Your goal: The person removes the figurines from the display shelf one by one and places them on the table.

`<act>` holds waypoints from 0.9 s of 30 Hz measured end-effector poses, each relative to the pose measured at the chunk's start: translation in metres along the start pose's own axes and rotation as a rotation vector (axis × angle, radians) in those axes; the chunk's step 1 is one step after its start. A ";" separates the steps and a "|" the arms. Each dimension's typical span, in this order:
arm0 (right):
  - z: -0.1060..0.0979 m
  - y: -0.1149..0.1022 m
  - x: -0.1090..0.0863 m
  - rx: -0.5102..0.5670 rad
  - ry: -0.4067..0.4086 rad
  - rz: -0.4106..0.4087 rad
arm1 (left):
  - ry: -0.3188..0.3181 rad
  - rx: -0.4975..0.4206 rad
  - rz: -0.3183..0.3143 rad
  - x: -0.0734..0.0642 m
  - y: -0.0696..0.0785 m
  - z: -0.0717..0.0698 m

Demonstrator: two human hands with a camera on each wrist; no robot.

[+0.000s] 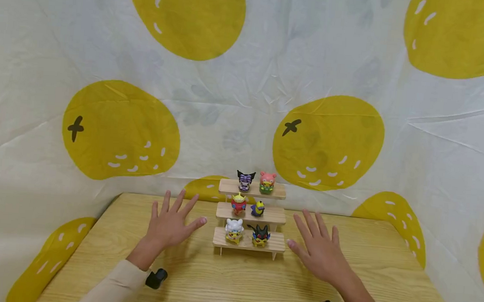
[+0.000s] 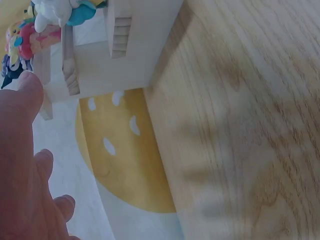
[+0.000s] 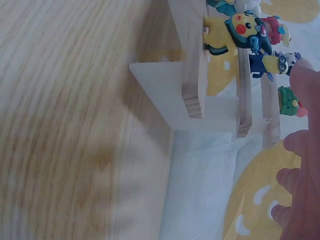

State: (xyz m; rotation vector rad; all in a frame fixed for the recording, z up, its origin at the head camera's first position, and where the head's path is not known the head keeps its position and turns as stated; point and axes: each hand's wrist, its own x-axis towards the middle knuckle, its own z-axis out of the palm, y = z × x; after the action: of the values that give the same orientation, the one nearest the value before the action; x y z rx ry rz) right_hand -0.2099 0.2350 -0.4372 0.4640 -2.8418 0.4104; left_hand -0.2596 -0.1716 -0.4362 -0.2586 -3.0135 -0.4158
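Three-tier pale wooden stand (image 1: 276, 241) upright on the wood-grain bench (image 1: 189, 279), toward the far edge, between a person's two hands. Left hand (image 1: 170, 226) lies to the stand's left, back upward, fingers straight and spread, thumb angled out toward the lowest tier, near but apart from it. Right hand (image 1: 319, 253) mirrors it on the other side: fingers straight and spread, thumb toward the stand's right end, also apart. Both wrist views show the fingers raised off the bench, soft shadows falling on the wood. Six small figures on the stand, two to a tier. Top: a purple figure with black pointed ears (image 1: 245, 181) at left, a pink-and-green figure (image 1: 267, 185) at right. Middle: a red figure with a yellow-green top (image 1: 238, 205) at left; beside it, a smaller yellow figure in dark blue (image 1: 258, 208), goggle-eyed in the right wrist view. Bottom: a white-hooded figure (image 1: 234, 231) with yellow face at left, a black-hooded yellow figure (image 1: 261, 236) at right, red cheek plain from the right wrist. Pale sleeves (image 1: 116, 283) on both arms; a black device (image 1: 156, 278) at the left wrist, another at the right. Behind the bench and at both sides, whitish cloth (image 1: 230, 83) printed with large yellow fruit shapes, creased in places.
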 end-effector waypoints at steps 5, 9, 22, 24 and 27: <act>0.005 0.000 -0.003 0.003 0.012 -0.011 | -0.006 -0.001 0.007 0.000 0.001 0.003; 0.007 0.001 -0.004 0.002 0.002 -0.007 | -0.012 -0.013 0.020 0.001 0.002 0.006; 0.009 -0.001 -0.009 0.003 0.011 -0.021 | 0.008 -0.115 0.099 0.011 0.008 0.020; 0.010 0.000 -0.009 0.003 0.015 -0.024 | 0.002 -0.144 0.115 0.014 0.009 0.023; 0.011 0.000 -0.009 0.011 0.033 -0.037 | -0.006 -0.210 0.134 0.017 0.010 0.027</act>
State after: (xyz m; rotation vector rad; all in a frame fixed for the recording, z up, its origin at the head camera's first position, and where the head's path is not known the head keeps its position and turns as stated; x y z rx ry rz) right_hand -0.2034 0.2341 -0.4503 0.5062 -2.7961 0.4224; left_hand -0.2767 -0.1521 -0.4577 -0.4740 -2.9352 -0.7194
